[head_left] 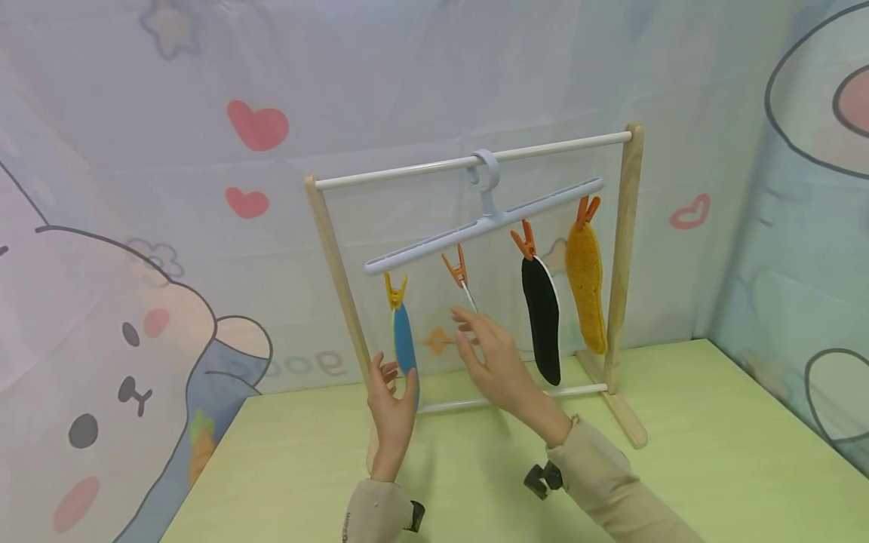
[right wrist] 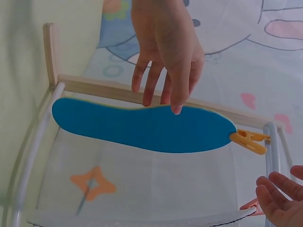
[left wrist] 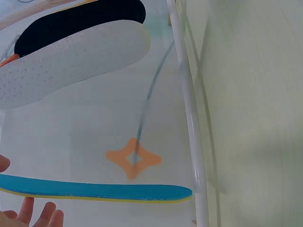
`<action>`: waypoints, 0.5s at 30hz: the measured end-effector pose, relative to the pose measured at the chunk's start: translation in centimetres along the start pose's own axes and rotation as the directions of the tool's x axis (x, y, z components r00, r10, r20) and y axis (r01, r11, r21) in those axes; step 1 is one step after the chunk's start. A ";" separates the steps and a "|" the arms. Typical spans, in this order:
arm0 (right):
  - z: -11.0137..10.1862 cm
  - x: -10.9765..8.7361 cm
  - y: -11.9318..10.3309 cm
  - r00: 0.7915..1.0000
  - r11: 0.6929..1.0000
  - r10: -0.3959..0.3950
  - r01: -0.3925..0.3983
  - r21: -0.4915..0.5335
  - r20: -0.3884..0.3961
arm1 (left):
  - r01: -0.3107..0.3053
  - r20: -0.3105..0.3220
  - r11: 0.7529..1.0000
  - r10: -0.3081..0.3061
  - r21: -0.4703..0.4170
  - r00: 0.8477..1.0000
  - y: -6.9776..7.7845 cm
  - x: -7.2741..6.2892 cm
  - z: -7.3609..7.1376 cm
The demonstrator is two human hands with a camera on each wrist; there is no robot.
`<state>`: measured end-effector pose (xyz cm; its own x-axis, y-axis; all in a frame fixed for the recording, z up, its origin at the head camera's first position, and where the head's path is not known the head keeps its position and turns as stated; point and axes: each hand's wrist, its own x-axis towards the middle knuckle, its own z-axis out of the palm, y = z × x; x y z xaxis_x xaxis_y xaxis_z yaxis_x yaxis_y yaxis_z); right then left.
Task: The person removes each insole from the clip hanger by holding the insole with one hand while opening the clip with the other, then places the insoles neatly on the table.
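Observation:
A blue insole (head_left: 404, 339) with a yellow edge hangs from a yellow clip (head_left: 396, 294) at the left end of the grey hanger (head_left: 434, 243). My left hand (head_left: 391, 416) is around its edge, thumb on one side and loosely bent fingers on the other; a fingertip (left wrist: 28, 202) is right at its underside. My right hand (head_left: 498, 362), its fingers apart and holding nothing, is beside the white insole (left wrist: 80, 66). That insole hangs edge-on from an orange clip (head_left: 459, 273), partly hidden by this hand in the head view.
Farther right, a black insole (head_left: 541, 324) and a fuzzy yellow insole (head_left: 585, 286) hang from orange clips. The hanger tilts, left end low, on the rack's white top rod (head_left: 400, 171). The wooden rack post (head_left: 627, 264) stands on a pale green table (head_left: 706, 407) before a cartoon-printed cloth.

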<state>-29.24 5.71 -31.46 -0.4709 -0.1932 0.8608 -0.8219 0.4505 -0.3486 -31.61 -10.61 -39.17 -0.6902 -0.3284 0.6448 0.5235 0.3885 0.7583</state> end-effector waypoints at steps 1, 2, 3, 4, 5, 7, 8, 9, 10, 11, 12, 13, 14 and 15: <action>0.0 0.1 0.0 1.000 1.000 0.004 -0.004 -0.002 0.003 | -0.001 -0.004 1.000 0.001 -0.003 1.000 0.0 0.0 0.0; 0.1 0.1 0.0 1.000 1.000 0.009 -0.009 -0.003 0.007 | -0.003 -0.008 1.000 0.003 -0.004 1.000 0.0 0.1 0.1; 0.1 0.2 0.0 1.000 1.000 0.015 -0.015 -0.005 0.012 | -0.005 -0.012 1.000 0.005 -0.008 1.000 0.0 0.1 0.2; 0.1 0.3 0.1 1.000 1.000 0.021 -0.021 -0.006 0.016 | -0.007 -0.015 1.000 0.007 -0.008 1.000 0.0 0.1 0.2; 0.1 0.3 0.1 0.999 1.000 0.025 -0.025 -0.005 0.020 | -0.009 -0.017 1.000 0.009 -0.004 1.000 0.0 0.2 0.3; 0.1 0.4 0.2 0.999 0.999 0.031 -0.031 -0.008 0.028 | -0.016 -0.019 1.000 0.016 -0.009 1.000 0.0 0.2 0.4; 0.1 0.5 0.2 0.999 0.999 0.032 -0.032 -0.008 0.028 | -0.018 -0.020 1.000 0.018 -0.009 1.000 0.1 0.2 0.4; 0.1 0.5 0.2 0.999 1.000 0.030 -0.030 -0.008 0.028 | -0.020 -0.018 1.000 0.020 -0.009 1.000 0.1 0.2 0.5; 0.2 0.6 0.2 0.999 1.000 0.029 -0.029 -0.003 0.028 | -0.020 -0.016 1.000 0.020 -0.005 1.000 0.1 0.2 0.5; 0.2 0.7 0.3 0.999 1.000 0.027 -0.027 -0.003 0.028 | -0.020 -0.014 1.000 0.020 -0.002 1.000 0.2 0.3 0.5; 0.2 0.8 0.3 0.999 1.000 0.025 -0.025 -0.004 0.028 | -0.019 -0.011 1.000 0.019 0.002 1.000 0.2 0.3 0.6; 0.2 0.9 0.3 0.999 1.000 0.024 -0.024 -0.002 0.028 | -0.018 -0.009 1.000 0.018 0.007 1.000 0.2 0.3 0.6; 0.3 1.0 0.3 0.999 1.000 0.024 -0.024 -0.001 0.030 | -0.018 -0.007 1.000 0.018 0.012 1.000 0.3 0.3 0.6; 0.3 1.2 0.3 0.999 1.000 0.025 -0.025 0.000 0.032 | -0.023 -0.006 0.999 0.023 0.023 1.000 0.2 0.3 0.6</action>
<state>-30.14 5.39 -30.66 -0.5013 -0.2101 0.8394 -0.8099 0.4555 -0.3697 -32.01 -10.09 -38.84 -0.6751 -0.3246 0.6625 0.5276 0.4153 0.7411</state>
